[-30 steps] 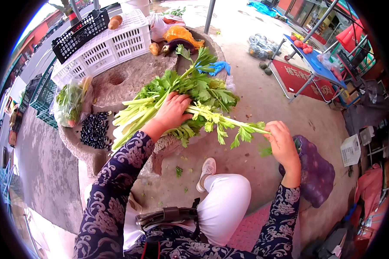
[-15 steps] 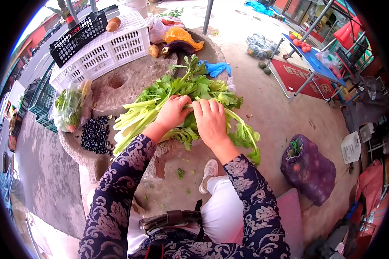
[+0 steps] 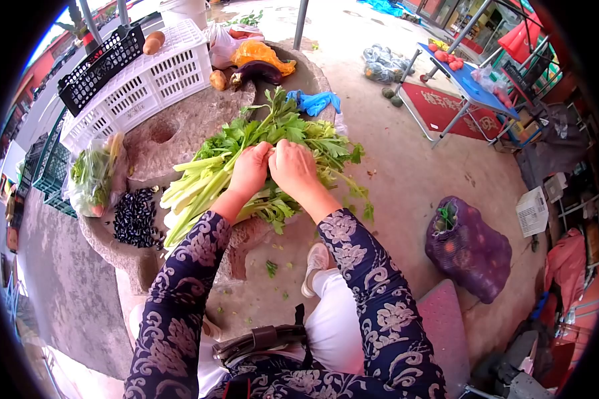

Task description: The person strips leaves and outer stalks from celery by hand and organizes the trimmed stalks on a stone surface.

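Celery bunch lies on the stone slab, mid-scene, cut stalks to the left, leaves to the far right. Left hand and right hand meet over it, touching; fingers on both curled in, pinching a celery stem between them, exact grip hidden. Leafy end trails off right of the right hand. Left on the slab: dark glossy pieces, loose pile, bagged vegetables just beside. Far left: white crate, black crate on top. Far side: eggplant, then blue glove-like item near the leaves. Right, on the floor: purple net sack, well apart.
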A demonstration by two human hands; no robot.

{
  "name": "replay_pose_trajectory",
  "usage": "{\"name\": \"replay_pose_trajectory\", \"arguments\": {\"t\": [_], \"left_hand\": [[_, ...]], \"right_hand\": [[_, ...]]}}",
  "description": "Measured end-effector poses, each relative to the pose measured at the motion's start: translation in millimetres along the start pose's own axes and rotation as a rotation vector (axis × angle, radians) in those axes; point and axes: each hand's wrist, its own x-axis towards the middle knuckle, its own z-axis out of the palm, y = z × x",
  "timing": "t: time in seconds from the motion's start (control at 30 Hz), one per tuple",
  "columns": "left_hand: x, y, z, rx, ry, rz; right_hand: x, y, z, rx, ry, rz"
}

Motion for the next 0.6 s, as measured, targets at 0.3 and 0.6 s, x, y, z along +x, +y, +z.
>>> {"name": "replay_pose_trajectory", "arguments": {"t": [0.3,0.6], "left_hand": [[-0.2,3.0,0.4,0.073,-0.062,-0.012],[1.1,10.4,-2.2,0.238,-0.317,0.079]], "right_hand": [[26.4,74.3,-102.3,0.728,0.288,0.393],[-44.1,44.2,-37.3,0.013,0.060,-0.139]]}}
